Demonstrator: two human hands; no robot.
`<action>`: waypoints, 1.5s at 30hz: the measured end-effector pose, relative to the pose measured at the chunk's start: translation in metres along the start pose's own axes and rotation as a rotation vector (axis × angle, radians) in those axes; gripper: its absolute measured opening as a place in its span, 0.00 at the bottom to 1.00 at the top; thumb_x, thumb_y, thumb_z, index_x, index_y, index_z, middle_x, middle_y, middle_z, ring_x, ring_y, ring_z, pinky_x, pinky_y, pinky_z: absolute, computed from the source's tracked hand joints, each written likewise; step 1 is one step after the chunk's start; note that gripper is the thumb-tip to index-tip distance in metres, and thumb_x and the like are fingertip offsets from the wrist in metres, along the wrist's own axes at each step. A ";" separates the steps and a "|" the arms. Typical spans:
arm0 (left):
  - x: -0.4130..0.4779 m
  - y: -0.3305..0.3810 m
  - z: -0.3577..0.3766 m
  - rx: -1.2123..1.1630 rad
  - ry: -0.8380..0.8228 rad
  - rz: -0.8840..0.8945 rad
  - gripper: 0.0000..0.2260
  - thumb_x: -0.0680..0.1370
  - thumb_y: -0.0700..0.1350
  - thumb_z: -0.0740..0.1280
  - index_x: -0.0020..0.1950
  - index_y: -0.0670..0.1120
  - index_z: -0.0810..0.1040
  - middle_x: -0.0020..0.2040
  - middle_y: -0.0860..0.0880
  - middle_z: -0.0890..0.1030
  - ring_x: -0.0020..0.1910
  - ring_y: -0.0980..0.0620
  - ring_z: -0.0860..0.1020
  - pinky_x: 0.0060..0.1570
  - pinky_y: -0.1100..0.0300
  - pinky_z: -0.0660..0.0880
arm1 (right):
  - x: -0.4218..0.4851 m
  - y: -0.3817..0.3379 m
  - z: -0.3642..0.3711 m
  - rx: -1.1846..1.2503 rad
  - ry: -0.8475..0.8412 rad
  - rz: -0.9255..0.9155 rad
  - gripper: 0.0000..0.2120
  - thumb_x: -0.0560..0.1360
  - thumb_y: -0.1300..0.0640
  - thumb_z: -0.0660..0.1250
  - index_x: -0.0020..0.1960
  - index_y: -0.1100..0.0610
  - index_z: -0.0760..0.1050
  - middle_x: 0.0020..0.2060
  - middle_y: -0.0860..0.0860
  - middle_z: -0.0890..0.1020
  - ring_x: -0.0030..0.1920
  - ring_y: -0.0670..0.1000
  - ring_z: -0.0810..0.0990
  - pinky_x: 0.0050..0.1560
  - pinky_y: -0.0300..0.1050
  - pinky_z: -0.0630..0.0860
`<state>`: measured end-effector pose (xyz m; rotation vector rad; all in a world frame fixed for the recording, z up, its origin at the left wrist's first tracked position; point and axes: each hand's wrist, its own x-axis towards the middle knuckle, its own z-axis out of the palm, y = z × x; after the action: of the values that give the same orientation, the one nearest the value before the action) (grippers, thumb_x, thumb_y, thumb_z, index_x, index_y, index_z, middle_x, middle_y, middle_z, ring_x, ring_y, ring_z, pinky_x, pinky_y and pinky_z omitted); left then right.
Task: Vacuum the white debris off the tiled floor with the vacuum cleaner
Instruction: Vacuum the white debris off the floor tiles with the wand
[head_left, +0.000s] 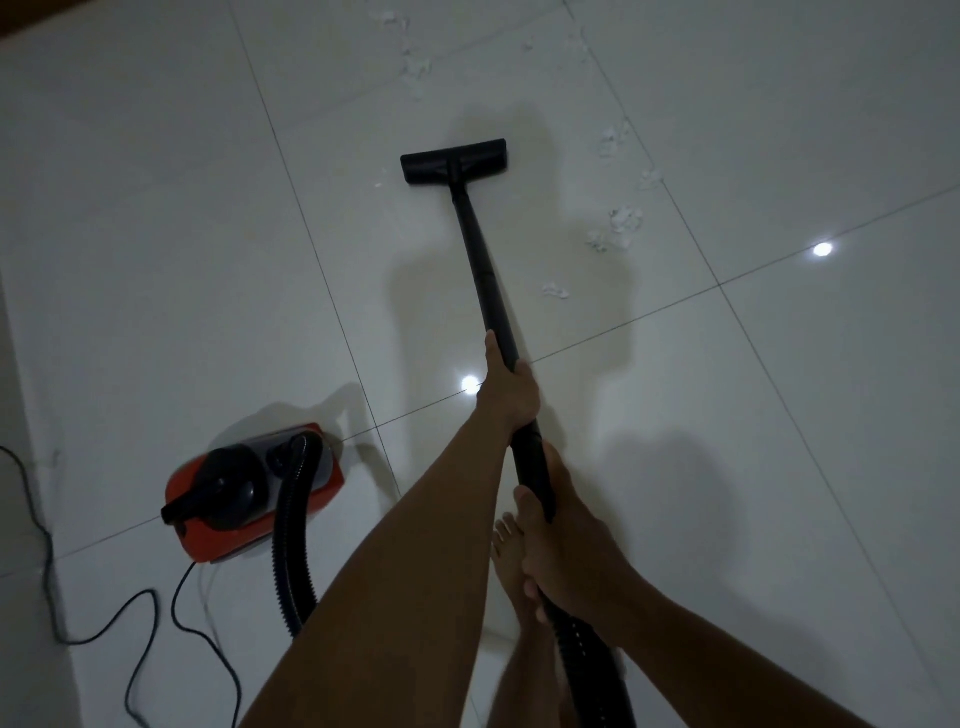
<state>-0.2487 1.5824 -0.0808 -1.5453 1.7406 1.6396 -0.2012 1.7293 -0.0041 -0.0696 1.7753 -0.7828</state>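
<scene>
Two holds: one black wand (475, 244) is gripped at two places, so that push and steering are shared.
Left hand (511, 395): fingers are wrapped round the wand at the forward hold, arm stretched out; this hold is judged to aim the head.
Right hand (563, 540): it is curled round the near end of the wand, where the ribbed hose (288, 545) joins; the drive is judged to be given from here.
Foot (511, 556): a bare foot is seen on the tile just under the right hand.
Floor head (453, 161): it is laid flat on the tiled floor (182, 234), well ahead of both hands, on a patch nearly free of scraps.
White debris (621, 223): most of it is scattered to the right of the wand and beyond the head; none is touched by the head.
Vacuum cleaner body (249, 488): the red and black body is parked to the left and nearer the person, out of the sweep.
Power cord (150, 613): it is looped on the floor left of the body, away from the wand.
Step in hand: the head is judged to be due a swing to the right, toward the nearest cluster.
Risk: light scraps could be pushed along rather than drawn in.
</scene>
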 end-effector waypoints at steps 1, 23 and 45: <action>0.002 0.003 0.000 0.002 0.002 0.003 0.28 0.85 0.49 0.52 0.79 0.57 0.38 0.62 0.41 0.74 0.36 0.54 0.72 0.35 0.61 0.69 | 0.003 -0.002 -0.002 -0.009 -0.001 -0.007 0.29 0.85 0.42 0.55 0.78 0.28 0.43 0.38 0.55 0.81 0.27 0.49 0.80 0.25 0.40 0.76; -0.047 0.023 0.049 -0.074 0.041 -0.068 0.29 0.85 0.48 0.53 0.79 0.57 0.37 0.40 0.51 0.68 0.37 0.52 0.73 0.42 0.56 0.74 | -0.037 0.012 -0.072 -0.011 -0.121 -0.117 0.27 0.87 0.49 0.55 0.82 0.40 0.49 0.35 0.51 0.76 0.23 0.43 0.74 0.22 0.34 0.71; 0.031 0.064 0.015 -0.094 0.073 -0.041 0.28 0.85 0.49 0.52 0.80 0.58 0.39 0.65 0.40 0.74 0.35 0.56 0.69 0.46 0.57 0.69 | 0.037 -0.042 -0.074 -0.105 -0.120 -0.073 0.29 0.86 0.45 0.54 0.81 0.36 0.42 0.40 0.54 0.81 0.27 0.48 0.79 0.24 0.38 0.75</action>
<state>-0.3190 1.5656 -0.0755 -1.6919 1.6778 1.6866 -0.2929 1.7159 -0.0018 -0.2478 1.7062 -0.7214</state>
